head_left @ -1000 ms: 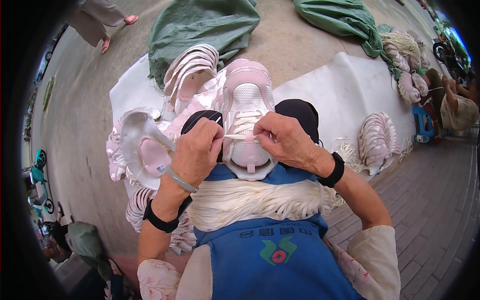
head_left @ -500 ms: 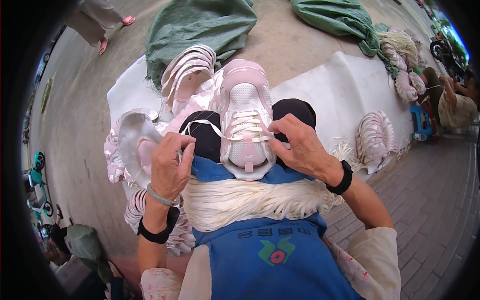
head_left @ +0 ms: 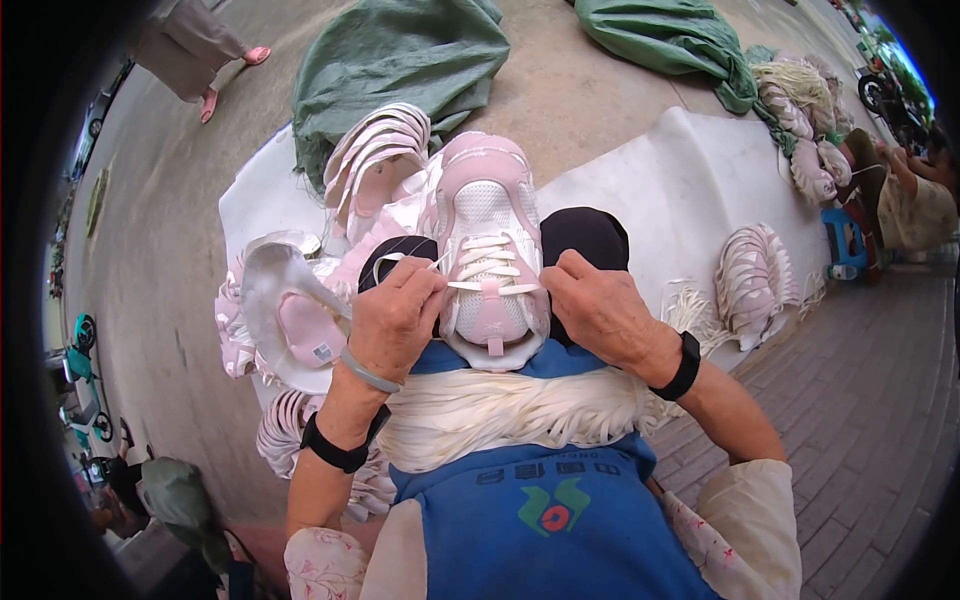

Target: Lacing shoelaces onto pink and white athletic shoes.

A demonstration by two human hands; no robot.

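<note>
A pink and white shoe upper (head_left: 466, 200) rests on my lap between my dark-clad knees, its toe pointing away from me. White shoelace (head_left: 487, 258) crosses its front in several rows. Close by its left edge, my left hand (head_left: 400, 312) is closed in a pinch on the lace, with a loose strand curving up beside the fingers. On the opposite side my right hand (head_left: 600, 310) pinches the other end of the lace, drawn out flat across the upper. Behind the shoe upper, a thick bundle of cream laces (head_left: 520, 415) lies over my blue apron (head_left: 480, 520).
Nested pink uppers (head_left: 378, 150) stand ahead on a white sheet (head_left: 660, 180), with a more open upper (head_left: 262, 300) at left and another stack (head_left: 752, 280) at right. Green sacks (head_left: 400, 70) lie beyond. A person sits at far right near a blue stool (head_left: 843, 240); another stands far left.
My left hand has moved right, close against the shoe upper, and the lace loop that arched beside it is smaller. My right hand's fingers have drawn together at the lace on its side.
</note>
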